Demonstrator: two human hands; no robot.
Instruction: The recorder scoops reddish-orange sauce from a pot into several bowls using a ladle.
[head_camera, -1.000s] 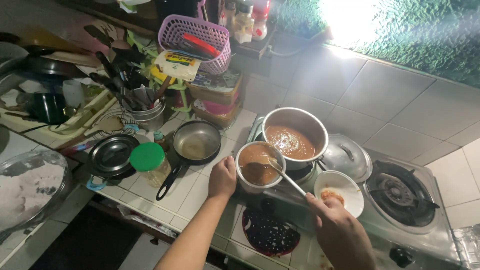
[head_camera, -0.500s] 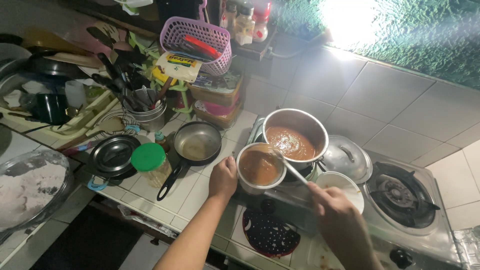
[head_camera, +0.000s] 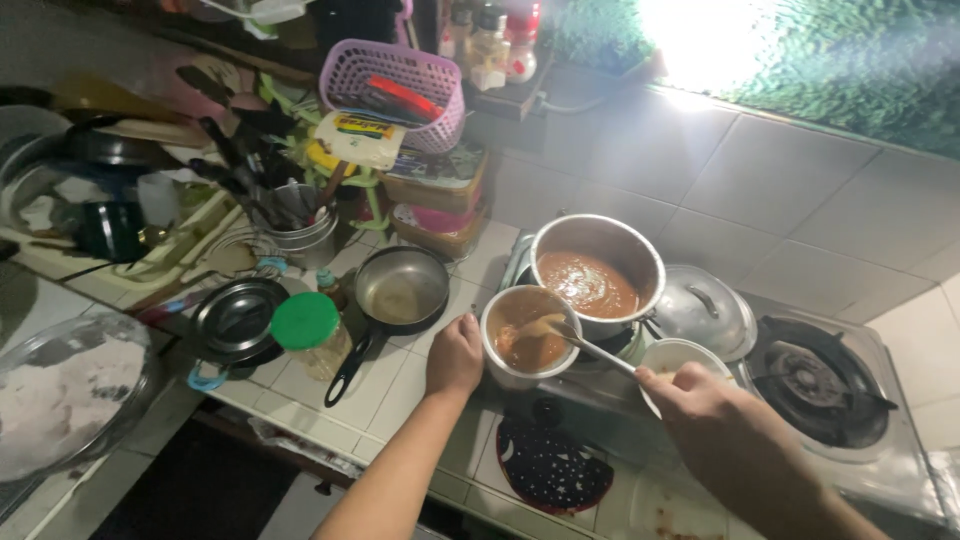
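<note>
The left hand (head_camera: 455, 355) grips the bowl (head_camera: 528, 335) of brown sauce. The right hand (head_camera: 700, 410) holds a spoon (head_camera: 575, 338) dipped in it. The pot (head_camera: 597, 272) behind holds more sauce.

One head camera looks steeply down from above the table (head_camera: 400, 385), near, facing the tiled wall (head_camera: 780, 190) behind the stove (head_camera: 860, 450).
</note>
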